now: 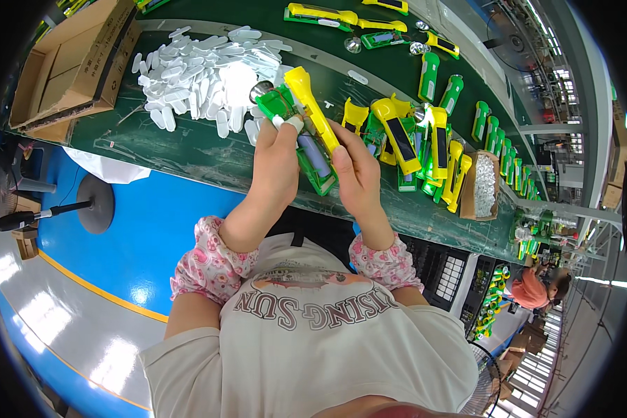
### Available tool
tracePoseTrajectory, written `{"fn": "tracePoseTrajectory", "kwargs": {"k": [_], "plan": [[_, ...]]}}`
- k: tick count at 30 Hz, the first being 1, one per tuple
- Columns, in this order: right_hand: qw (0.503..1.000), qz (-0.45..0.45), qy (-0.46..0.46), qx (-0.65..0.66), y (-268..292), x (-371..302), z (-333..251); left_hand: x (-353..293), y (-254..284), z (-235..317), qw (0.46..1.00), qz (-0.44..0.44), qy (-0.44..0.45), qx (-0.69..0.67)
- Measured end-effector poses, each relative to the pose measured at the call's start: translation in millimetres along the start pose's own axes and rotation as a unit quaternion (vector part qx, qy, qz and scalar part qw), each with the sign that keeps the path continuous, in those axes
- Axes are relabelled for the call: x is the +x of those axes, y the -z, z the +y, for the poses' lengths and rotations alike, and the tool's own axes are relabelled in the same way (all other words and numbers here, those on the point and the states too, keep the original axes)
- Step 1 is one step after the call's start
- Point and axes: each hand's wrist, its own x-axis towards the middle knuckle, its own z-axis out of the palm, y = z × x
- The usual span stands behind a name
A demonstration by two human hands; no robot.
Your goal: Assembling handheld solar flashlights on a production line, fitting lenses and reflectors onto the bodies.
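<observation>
- A green workbench (216, 164) curves across the upper part of the view, with a glossy blue floor (160, 209) below it on the left.
- At the left end of the bench stands an open cardboard box (70, 70); a round black base (95, 202) sits on the floor below.
- A heap of pale, oblong plastic pieces (188, 76) is spread over the bench, to the right of that box.
- The left hand (277, 157) has its fingers closed around the upper part of a green shell (324, 182), thumb pressed near its top.
- The green shell is tilted at the bench's near edge, its open side showing a lilac cylinder (315, 157); a round reflector (260, 90) sits beside its upper end.
- The right hand (357, 171) holds the lower end of a yellow shell (312, 104), thumb in front; its other fingers are partly hidden behind.
- The yellow shell slants alongside the green shell, between the hands.
- To their right lies a jumbled pile of yellow and green lights (397, 136), some with dark panels.
- Just beyond it, a small carton (467, 202) holds tiny clear pieces (485, 184).
- Far right, a person in an orange top (533, 289) is near more lights.
</observation>
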Motion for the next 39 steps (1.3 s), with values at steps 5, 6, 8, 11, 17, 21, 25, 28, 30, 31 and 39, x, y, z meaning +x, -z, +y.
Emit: {"fn": "tracePoseTrajectory", "kwargs": {"k": [5, 6, 8, 11, 17, 21, 25, 28, 30, 31, 39], "plan": [[0.998, 0.0, 0.037, -0.055, -2, -3, 1, -2, -1, 0, 1.0, 0.006, -0.024, 0.019], [0.997, 0.012, 0.055, -0.06, -2, -3, 1, 0, 0, -1, 1.0, 0.006, -0.025, 0.018], [0.995, 0.023, 0.073, -0.065, -3, -3, 2, 4, 4, -3, 0.998, -0.01, -0.026, 0.049], [0.999, 0.02, 0.043, -0.021, -3, -3, 3, 6, 5, -3, 0.999, -0.019, -0.013, 0.049], [0.998, 0.013, 0.016, -0.063, -3, -5, -14, 4, 3, -7, 0.998, -0.025, 0.002, 0.052], [0.986, 0.024, 0.053, -0.157, -7, -6, -18, 6, 5, -14, 0.998, -0.057, 0.001, -0.022], [0.974, 0.023, 0.065, -0.217, -12, -6, -26, 1, 0, -22, 0.998, -0.056, -0.015, -0.017], [0.979, 0.021, 0.052, -0.194, -5, -9, -25, -4, -6, -19, 0.995, -0.086, -0.025, 0.05], [0.982, 0.019, 0.066, -0.174, 3, -8, -27, -7, -12, -17, 0.994, -0.084, -0.023, 0.061], [0.985, 0.016, 0.08, -0.153, 5, -8, -27, -7, -12, -17, 0.994, -0.084, -0.023, 0.061], [0.978, 0.035, 0.102, -0.18, -2, -13, -20, -8, -9, -25, 0.991, -0.082, -0.076, 0.077]]}}
